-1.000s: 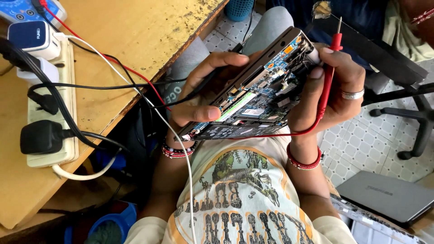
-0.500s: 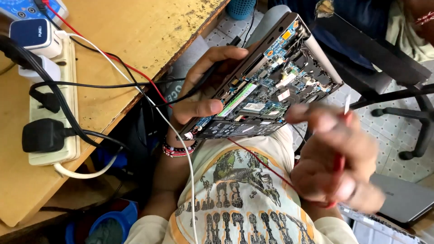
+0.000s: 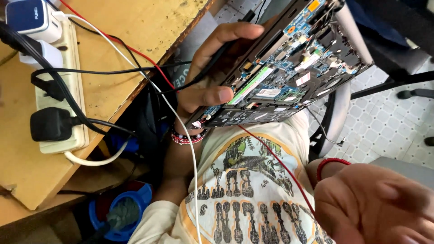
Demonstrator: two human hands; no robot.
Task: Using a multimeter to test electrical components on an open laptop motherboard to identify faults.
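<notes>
**Opened laptop held over the lap beside a wooden bench**

The wooden bench (image 3: 122, 27) fills the upper left, its right edge running diagonally toward the top middle. Off that edge, above the person's lap, sits the opened laptop (image 3: 289, 68), tilted, with its circuit board facing the camera; its upper right corner is cut off by the top of the picture.

The left hand (image 3: 212, 72) grasps the laptop at its lower left corner: the thumb presses on the board side near the green memory strip, while the curled fingers reach round the left rim. A black probe (image 3: 221, 52) lies along these fingers, pinned between them and the laptop; its tip cannot be made out. A beaded bracelet (image 3: 187, 135) circles the wrist.

The right hand (image 3: 379, 208), blurred in the lower right corner, is spread loosely with the palm up, touching nothing visible; its lower part is cut off. A red thread band (image 3: 332, 163) sits on its wrist. A red wire (image 3: 275, 162) runs from under the laptop across the printed shirt (image 3: 244, 194) toward this hand; whether the hand holds anything on it cannot be told.

Along the bench's left edge lies a cream power strip (image 3: 68, 90) carrying a black plug (image 3: 47, 124) and a blue-and-white charger (image 3: 34, 18). Black, red and white cables cross the bench top.
</notes>
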